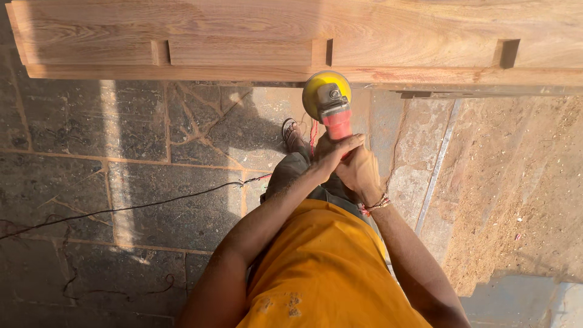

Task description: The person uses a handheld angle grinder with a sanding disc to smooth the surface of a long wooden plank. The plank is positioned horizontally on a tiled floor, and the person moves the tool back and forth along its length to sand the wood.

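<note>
Both hands clench the red body of a power sander: the left hand wraps it from above, and the right hand grips just behind. Its yellow disc meets the lower edge of a wooden frame with 3 notches. A black cord trails across the stone floor, with sawdust to the right and a sandalled foot just beside the sander.

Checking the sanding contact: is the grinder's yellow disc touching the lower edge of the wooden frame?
Touching. The head view shows the yellow disc overlapping the wooden frame at its lower edge, no gap visible. Both hands, left hand and right hand, grip the red grinder body.
</note>
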